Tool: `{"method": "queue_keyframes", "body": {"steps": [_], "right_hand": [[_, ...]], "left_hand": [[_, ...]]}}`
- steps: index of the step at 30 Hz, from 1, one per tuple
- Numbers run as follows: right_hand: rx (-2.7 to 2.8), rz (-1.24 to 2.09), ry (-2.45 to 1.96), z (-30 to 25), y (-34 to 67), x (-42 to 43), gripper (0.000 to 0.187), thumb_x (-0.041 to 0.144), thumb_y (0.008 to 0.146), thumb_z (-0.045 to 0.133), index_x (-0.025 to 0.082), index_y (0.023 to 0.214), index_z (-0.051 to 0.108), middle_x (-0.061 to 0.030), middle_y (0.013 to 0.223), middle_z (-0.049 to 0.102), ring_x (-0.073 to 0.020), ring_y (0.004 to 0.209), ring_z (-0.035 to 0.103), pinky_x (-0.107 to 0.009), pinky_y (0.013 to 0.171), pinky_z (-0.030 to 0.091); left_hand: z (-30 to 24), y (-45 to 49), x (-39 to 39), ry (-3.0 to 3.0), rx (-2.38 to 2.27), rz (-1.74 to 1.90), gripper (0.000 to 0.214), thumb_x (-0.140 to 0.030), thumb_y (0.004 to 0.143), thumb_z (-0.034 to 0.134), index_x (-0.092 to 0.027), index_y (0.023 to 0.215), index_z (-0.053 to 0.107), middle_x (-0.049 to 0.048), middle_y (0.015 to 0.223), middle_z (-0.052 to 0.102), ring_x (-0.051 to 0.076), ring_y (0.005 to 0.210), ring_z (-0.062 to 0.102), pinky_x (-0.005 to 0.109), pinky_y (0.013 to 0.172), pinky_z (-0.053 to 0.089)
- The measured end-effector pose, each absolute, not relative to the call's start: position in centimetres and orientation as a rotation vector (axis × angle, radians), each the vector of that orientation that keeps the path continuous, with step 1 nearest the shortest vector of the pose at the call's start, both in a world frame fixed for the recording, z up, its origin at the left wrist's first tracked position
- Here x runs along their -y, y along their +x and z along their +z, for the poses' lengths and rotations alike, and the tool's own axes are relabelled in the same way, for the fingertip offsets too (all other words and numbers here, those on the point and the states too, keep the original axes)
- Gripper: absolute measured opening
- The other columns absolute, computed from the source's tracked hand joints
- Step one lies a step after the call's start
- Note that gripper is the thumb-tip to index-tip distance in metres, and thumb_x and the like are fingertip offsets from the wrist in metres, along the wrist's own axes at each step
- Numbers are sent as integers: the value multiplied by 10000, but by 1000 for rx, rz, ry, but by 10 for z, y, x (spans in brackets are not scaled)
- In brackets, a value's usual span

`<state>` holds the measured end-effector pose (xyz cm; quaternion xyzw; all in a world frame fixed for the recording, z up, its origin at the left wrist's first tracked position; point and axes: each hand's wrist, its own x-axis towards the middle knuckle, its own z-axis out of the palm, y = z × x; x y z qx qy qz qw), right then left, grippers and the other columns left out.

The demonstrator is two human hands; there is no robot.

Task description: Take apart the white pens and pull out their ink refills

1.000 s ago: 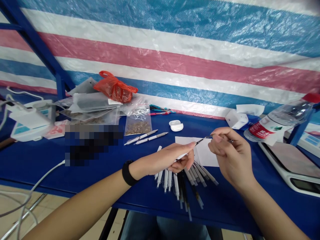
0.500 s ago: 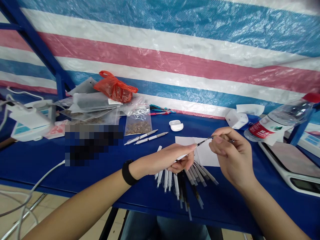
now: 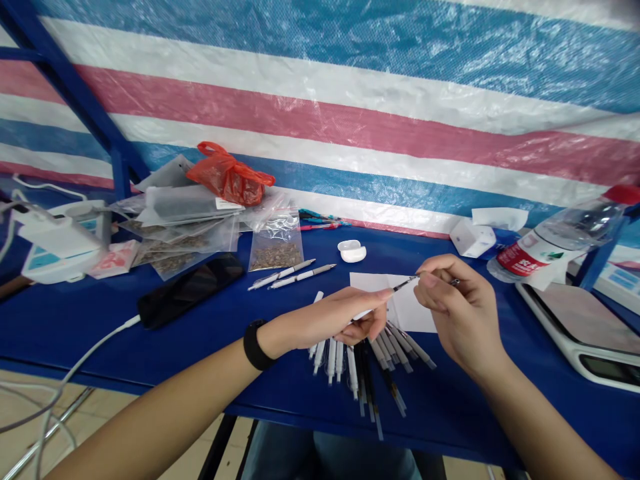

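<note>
From the head camera, two bare arms reach out over a long dark blue table (image 3: 100, 343). The right hand (image 3: 465, 317) pinches a thin dark pen tube (image 3: 406, 283) between its thumb and first fingers, and the tube points to the left. The left hand (image 3: 340, 321), with a black wrist band (image 3: 255, 345) on its arm, is curled up. A bit of something white (image 3: 363, 313) shows by its fingers, but it is too hidden to tell what it is. The two hands are near each other but apart, and the tip of the dark tube is just beside the left pointing finger. Under the hands lies a flat white paper sheet (image 3: 405, 307), and a fan of white pens and dark pen tubes (image 3: 350, 377) is spread out on the table by it. Farther up lie two white and silver pens (image 3: 293, 275), a small white earbud case (image 3: 352, 251), a clear zip bag of brown bits (image 3: 276, 255) and a shiny red plastic bag (image 3: 230, 177). On the left is a flat black phone (image 3: 190, 290) with a white cord (image 3: 85, 350). On the right are a tilted clear water bottle with a red cap (image 3: 560, 240) and a flat white scale (image 3: 580, 327). A blue, white and pink striped plastic sheet (image 3: 320, 113) hangs behind the table.
</note>
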<state>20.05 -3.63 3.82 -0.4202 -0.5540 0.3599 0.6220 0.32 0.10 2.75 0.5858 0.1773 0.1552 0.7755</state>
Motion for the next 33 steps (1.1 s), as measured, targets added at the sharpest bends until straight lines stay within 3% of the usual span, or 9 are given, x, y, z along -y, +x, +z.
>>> {"method": "queue_keyframes", "body": {"steps": [13, 20, 33], "right_hand": [[1184, 836, -902, 43, 199, 35, 77, 202, 826, 705, 222, 764, 663, 105, 512, 266, -74, 458, 202, -266, 481, 202], [1351, 837, -1013, 36, 201, 37, 89, 256, 861, 695, 221, 785, 662, 75, 568, 350, -102, 506, 282, -273, 499, 242], [1464, 917, -1035, 36, 203, 35, 158, 340, 899, 692, 217, 804, 666, 62, 591, 374, -110, 526, 289, -272, 507, 233]], "left_hand": [[27, 3, -2, 1278, -364, 339, 563, -562, 1030, 442, -159, 648, 530, -71, 502, 286, 65, 435, 232, 236, 475, 220], [28, 3, -1, 1279, -397, 318, 569, -594, 1012, 454, -163, 648, 527, -65, 502, 288, 71, 438, 230, 246, 475, 211], [26, 2, -1, 1312, -422, 309, 574, -620, 1006, 441, -168, 661, 524, -70, 495, 269, 75, 436, 224, 253, 477, 201]]}}
